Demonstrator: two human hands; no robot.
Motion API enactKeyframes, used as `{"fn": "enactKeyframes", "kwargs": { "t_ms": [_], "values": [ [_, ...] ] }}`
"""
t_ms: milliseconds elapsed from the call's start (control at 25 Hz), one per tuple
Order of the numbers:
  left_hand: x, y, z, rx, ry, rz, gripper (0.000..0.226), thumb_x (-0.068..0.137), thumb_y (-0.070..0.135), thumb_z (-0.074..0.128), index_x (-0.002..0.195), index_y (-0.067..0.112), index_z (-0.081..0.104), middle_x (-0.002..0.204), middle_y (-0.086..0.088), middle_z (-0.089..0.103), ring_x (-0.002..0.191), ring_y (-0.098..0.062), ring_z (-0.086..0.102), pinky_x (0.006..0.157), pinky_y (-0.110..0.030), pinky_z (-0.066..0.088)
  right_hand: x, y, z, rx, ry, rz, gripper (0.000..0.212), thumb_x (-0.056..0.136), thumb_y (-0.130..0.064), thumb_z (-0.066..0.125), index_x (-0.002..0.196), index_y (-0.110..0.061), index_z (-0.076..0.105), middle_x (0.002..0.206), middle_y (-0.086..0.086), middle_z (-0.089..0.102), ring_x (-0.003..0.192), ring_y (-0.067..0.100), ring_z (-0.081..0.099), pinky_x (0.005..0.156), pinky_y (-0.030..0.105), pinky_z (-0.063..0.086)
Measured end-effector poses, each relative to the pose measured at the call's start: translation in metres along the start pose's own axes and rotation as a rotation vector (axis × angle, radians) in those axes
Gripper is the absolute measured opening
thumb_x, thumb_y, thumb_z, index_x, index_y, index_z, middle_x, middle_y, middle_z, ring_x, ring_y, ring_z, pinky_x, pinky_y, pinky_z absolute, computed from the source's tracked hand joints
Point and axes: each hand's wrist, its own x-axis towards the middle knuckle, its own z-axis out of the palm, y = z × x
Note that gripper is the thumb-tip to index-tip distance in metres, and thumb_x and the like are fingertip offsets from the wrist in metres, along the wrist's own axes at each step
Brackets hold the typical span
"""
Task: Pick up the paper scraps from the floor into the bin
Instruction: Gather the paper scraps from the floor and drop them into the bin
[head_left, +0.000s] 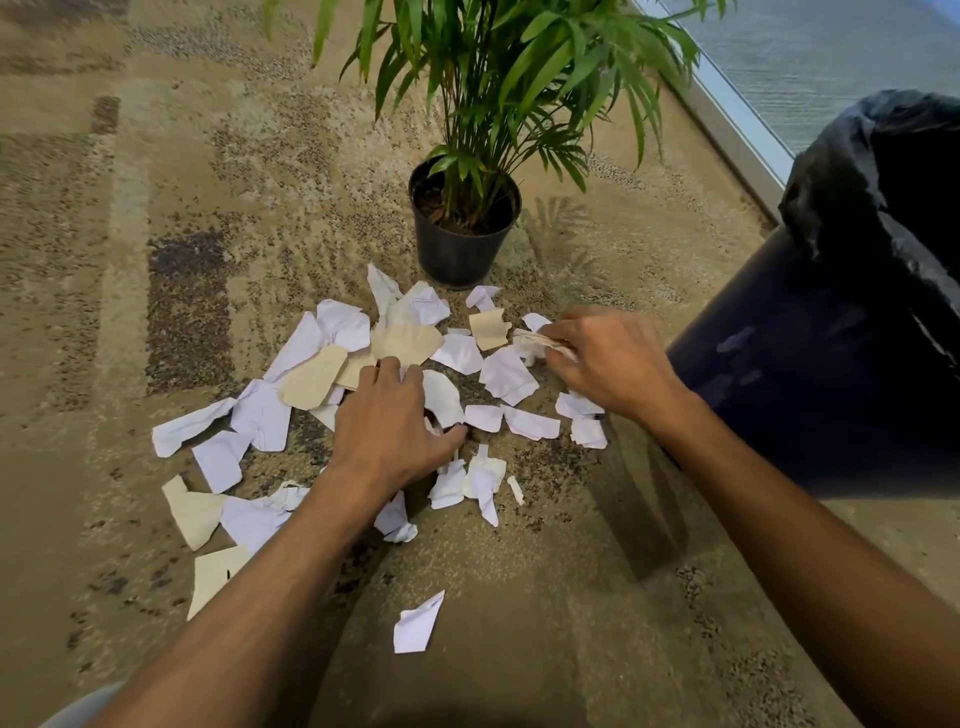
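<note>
Mottled tan and brown carpet (218, 218) underfoot, running back to a pale window frame (727, 104) at the far right

Two bare hands down among the paper scraps (506, 374), roughly thirty torn pieces, hard to count exactly where they overlap. Mostly white, faintly lined and creased, with about seven cream or beige ones mixed in; ragged edges throughout, sizes from slivers to palm-wide sheets

Left hand (387, 426) palm down, fingers curled onto the pile, fingertips on a beige piece (405, 343) and thumb hooked against a curved white piece (441, 397) just right of it; whether anything is actually pinched cannot be told. More scraps fanned out to the left of this hand and under its wrist, partly hidden by the forearm

Right hand (613, 358) gripping a small wad of scraps (540, 345) between thumb and fingers, motion-blurred, wad sticking out on its left side. A few white pieces tucked beneath its wrist, half covered

One lone white scrap (418, 623) near the body, between the two forearms, well apart from the rest

One dark bin (810, 364) with a black liner, just right of the right hand, cut off by the picture's edge; inside not visible

One potted plant (462, 218) in a black pot beyond both hands, fronds cropped at the top
</note>
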Motion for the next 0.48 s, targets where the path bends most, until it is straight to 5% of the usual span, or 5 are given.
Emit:
{"fn": "enactKeyframes", "kwargs": {
  "t_ms": [160,280,480],
  "values": [
    [-0.001,0.001,0.003,-0.018,0.015,0.015,0.07,0.076,0.06,0.06,0.13,0.016,0.048,0.124,-0.007,0.047,0.114,-0.026,0.044,0.078,-0.037,0.047,0.007,-0.023,0.029,-0.047,-0.1,-0.062,0.038,0.102,-0.044,0.034,0.121,-0.025,0.059,0.103,-0.003,0.067,0.084,0.011,0.061,0.056,0.026,0.05],
    [0.001,0.0,0.004,0.029,0.035,0.055,0.085,0.073,0.055,0.066,0.145,0.026,0.03,0.143,-0.011,0.035,0.131,-0.03,0.032,0.095,-0.042,0.042,-0.007,-0.03,0.034,-0.053,-0.177,-0.106,0.063,0.096,-0.064,0.023,0.139,-0.023,0.044,0.117,0.002,0.061,0.094,0.016,0.061,0.06,0.028,0.051],
    [0.001,0.003,0.003,0.147,0.07,0.284,0.072,0.073,0.054,0.062,0.139,0.035,0.041,0.153,-0.006,0.028,0.142,-0.029,0.016,0.109,-0.052,0.022,-0.007,-0.037,0.027,-0.099,-0.269,-0.112,0.07,0.091,-0.063,0.045,0.148,-0.023,0.032,0.134,0.006,0.051,0.112,0.023,0.057,0.076,0.036,0.052]
  ]
}}
